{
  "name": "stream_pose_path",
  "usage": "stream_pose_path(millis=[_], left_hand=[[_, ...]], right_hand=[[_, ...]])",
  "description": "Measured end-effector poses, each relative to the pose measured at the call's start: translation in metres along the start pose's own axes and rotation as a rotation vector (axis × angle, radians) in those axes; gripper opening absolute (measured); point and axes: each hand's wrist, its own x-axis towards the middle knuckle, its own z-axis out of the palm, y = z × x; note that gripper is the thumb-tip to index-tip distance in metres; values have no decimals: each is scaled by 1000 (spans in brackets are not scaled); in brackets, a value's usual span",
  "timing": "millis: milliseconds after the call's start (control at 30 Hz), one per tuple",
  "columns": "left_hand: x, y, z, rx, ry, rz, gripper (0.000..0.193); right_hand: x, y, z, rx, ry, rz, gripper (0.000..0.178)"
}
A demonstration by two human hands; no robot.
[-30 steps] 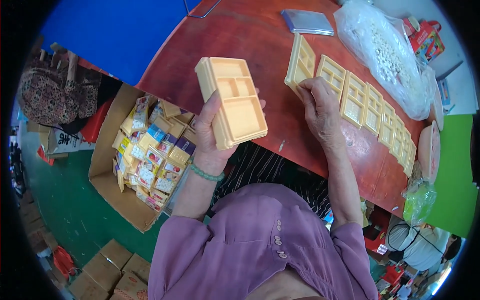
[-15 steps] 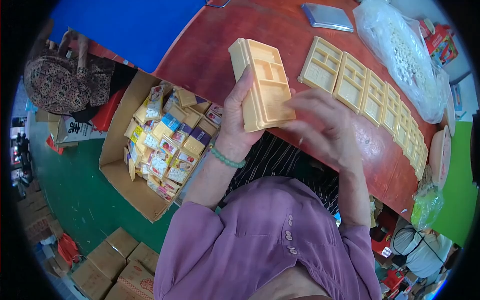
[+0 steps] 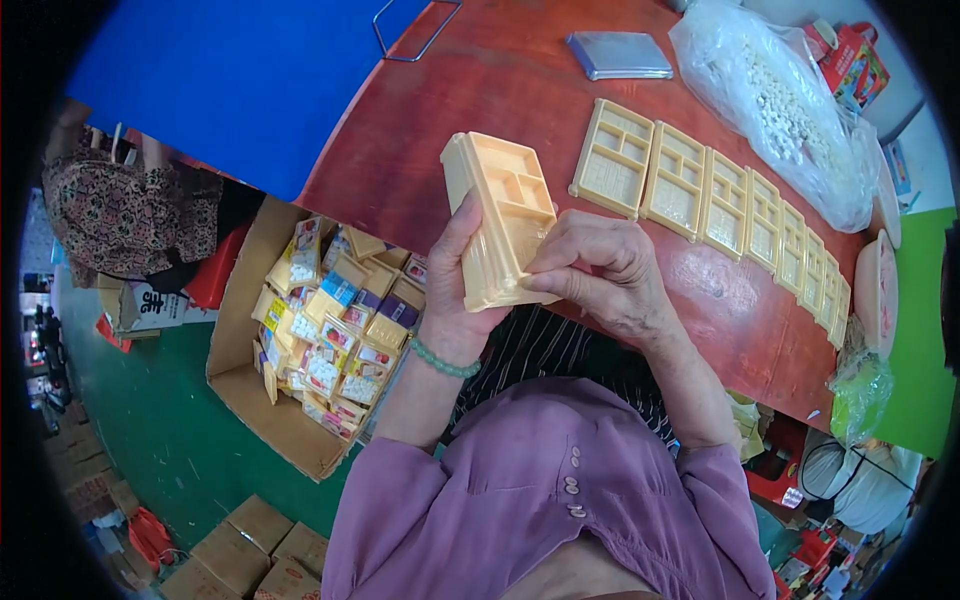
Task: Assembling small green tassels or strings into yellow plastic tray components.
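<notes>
My left hand [image 3: 456, 290], with a green bead bracelet at its wrist, grips a thick stack of cream plastic compartment trays [image 3: 515, 215] above the table's near edge. Its thumb lies along the stack's left side. The fingers beneath are mostly hidden. My right hand [image 3: 607, 275] is closed in a pinch at the near right corner of the top tray, whose compartments face up. Beyond it, a curved row of similar cream trays [image 3: 612, 165] lies on the red table [image 3: 400, 140], each overlapping or touching its neighbour.
An open carton [image 3: 240, 330] of packed small trays stands left of my lap. Behind the tray row lies a clear bag of small white pieces [image 3: 780, 100] and a stack of clear flat plastic [image 3: 620, 55]. A blue board [image 3: 240, 80] covers the far left; another person [image 3: 130, 210] is beside it.
My right hand, blurred in motion before, now pinches the top tray's near corner. The stack sits slightly lower and further left in view. The view itself has shifted a little.
</notes>
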Motion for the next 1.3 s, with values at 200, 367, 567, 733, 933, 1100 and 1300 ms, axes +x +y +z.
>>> stream_pose_path(millis=[200,367,567,733,933,1100,1300], left_hand=[[2,11,-2,17,215,66,64],[-6,23,-9,-11,109,88,65],[-8,24,-13,2,86,112,69],[-6,25,-12,35,53,130,73],[6,27,-9,85,42,134,66],[14,27,-4,40,39,191,61],[20,25,-1,36,121,207,59]], right_hand=[[17,3,-6,358,337,64,5],[52,40,-21,-629,271,-284,6],[58,68,-18,-984,136,-244,7],[51,83,-23,-1100,53,-199,8],[50,62,-18,-1041,113,-79,15],[48,15,-8,-675,178,-11,21],[50,-1,4,-414,-227,-144,18]])
